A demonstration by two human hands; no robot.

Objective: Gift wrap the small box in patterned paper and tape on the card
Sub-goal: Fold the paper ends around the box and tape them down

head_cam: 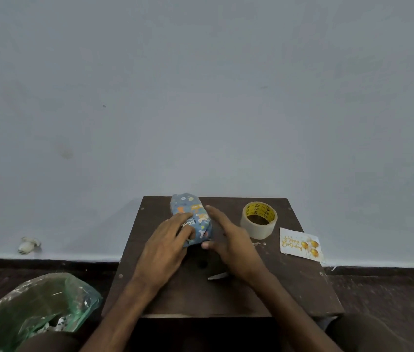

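Observation:
A small box wrapped in blue patterned paper (192, 212) lies near the far left of the dark wooden table (289, 288). My left hand (167, 245) rests flat on its top and near end, fingers straight. My right hand (228, 240) presses against the box's right side with fingers extended and the thumb at the near corner. A white "Happy Birthday" card (300, 244) with gold balloons lies at the table's right edge. A roll of clear tape (258, 220) with a yellow core stands between the box and the card.
A metal blade tip, apparently scissors (217, 276), shows under my right wrist. A short strip of tape (259, 244) lies beside the roll. A bin lined with a green bag (35, 308) stands on the floor at the left. A plain wall rises behind the table.

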